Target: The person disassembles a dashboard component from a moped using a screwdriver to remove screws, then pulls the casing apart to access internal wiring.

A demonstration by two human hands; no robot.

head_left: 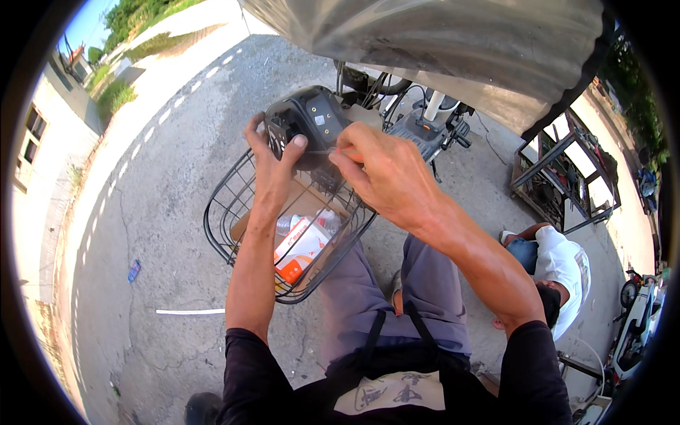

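Note:
My left hand (275,170) grips the near left side of a black plastic housing (322,117), thumb on top and fingers around its edge. The housing is tilted above a black wire basket (289,300), and its back shows several brass-coloured screw points. My right hand (389,166) is closed on a slim tool with an orange handle (352,153), apparently a screwdriver. Its thin end points left at the housing's lower edge; exact contact is unclear. In the basket lie a white and orange box (301,248), clear plastic bottles (328,218) and brown cardboard (306,201).
A grey plastic canopy (453,35) hangs over a parked electric bike (425,127) ahead. At right stand a metal frame rack (567,170) and a crouching person in a white shirt (563,269). A white strip (190,312) and a blue wrapper (134,270) lie on the concrete.

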